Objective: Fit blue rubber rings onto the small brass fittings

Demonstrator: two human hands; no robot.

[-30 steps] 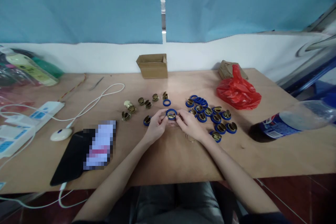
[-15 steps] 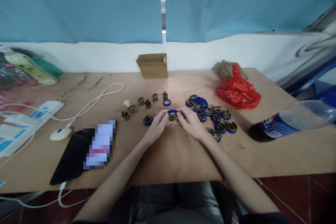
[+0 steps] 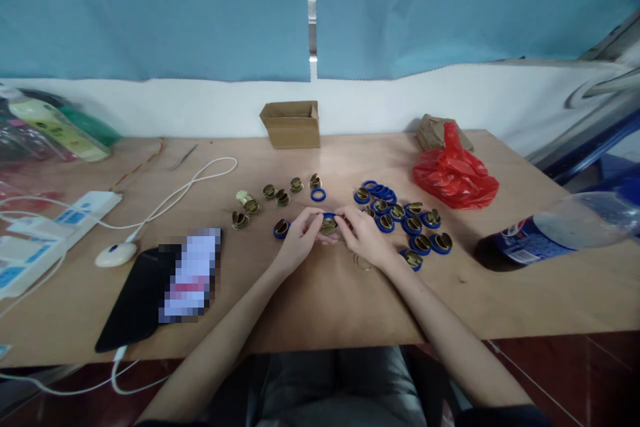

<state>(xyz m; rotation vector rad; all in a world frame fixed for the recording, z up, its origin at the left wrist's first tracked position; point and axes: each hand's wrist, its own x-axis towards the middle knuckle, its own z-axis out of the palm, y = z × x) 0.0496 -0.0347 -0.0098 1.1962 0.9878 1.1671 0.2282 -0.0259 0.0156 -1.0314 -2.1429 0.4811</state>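
Note:
Between my hands is a brass-coloured metal piece [image 3: 329,225] with a blue ring [image 3: 329,215] around its far side. My left hand [image 3: 301,235] is closed on its left edge, fingertips at the ring. From the other side my right hand [image 3: 361,232] pinches the same piece. A loose blue ring [image 3: 318,195] lies just beyond. Brass pieces without rings [image 3: 283,197] are spread to the left, and one ringed piece [image 3: 281,229] sits beside my left hand. Several ringed brass pieces [image 3: 413,224] are grouped right of my right hand, with loose blue rings [image 3: 384,193] behind them.
Thin wire rings [image 3: 362,263] lie by my right wrist. A cardboard box [image 3: 293,125] stands at the back. To the right are a red plastic bag [image 3: 454,177] and a cola bottle [image 3: 530,240] on its side. A phone [image 3: 193,277], cables and a power strip [image 3: 75,227] occupy the left.
Both hands keep their grip on the ringed brass piece. It has shifted and tilted very slightly between the fingers; the other things stay in place.

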